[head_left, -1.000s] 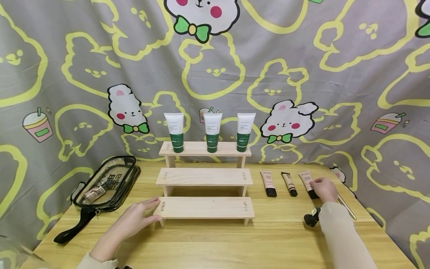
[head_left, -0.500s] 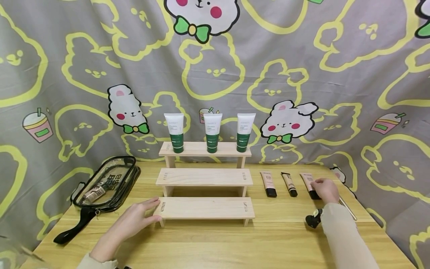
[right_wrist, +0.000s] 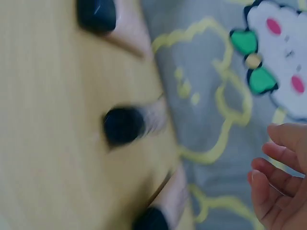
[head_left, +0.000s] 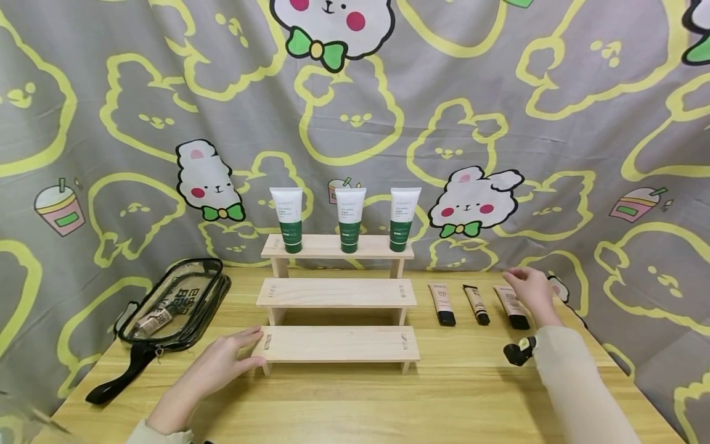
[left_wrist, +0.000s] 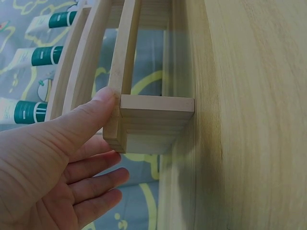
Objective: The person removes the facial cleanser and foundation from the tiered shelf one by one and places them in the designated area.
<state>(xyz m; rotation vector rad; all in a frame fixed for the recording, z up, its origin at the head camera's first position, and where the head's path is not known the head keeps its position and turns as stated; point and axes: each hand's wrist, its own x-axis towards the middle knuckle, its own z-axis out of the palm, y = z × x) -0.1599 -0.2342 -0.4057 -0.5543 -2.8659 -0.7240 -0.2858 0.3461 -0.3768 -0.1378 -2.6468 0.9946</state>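
Note:
My left hand [head_left: 224, 361] holds the left end of the lowest step of a three-step wooden display stand [head_left: 344, 343]. The left wrist view shows the thumb [left_wrist: 103, 96] on the board's edge, with the other fingers beyond its end. My right hand [head_left: 534, 295] is raised just above the rightmost BB cream tube [head_left: 511, 306], its fingers loosely bent and nothing between them. That tube lies flat, black cap towards me. Left of it lie a slim beige tube [head_left: 476, 303] and another BB cream tube [head_left: 442, 303]. The right wrist view is blurred.
Three white-and-green squeeze tubes [head_left: 350, 219] stand caps down on the stand's top step. At the left lies a clear, black-trimmed pouch [head_left: 176, 299] with a small tube inside and a black strap [head_left: 123, 377]. A patterned curtain [head_left: 355, 142] hangs behind the wooden table [head_left: 355, 407].
My right hand has let go of the rightmost BB cream tube and lifted up and back. Half a second earlier that tube shifted slightly right. My left hand stays put.

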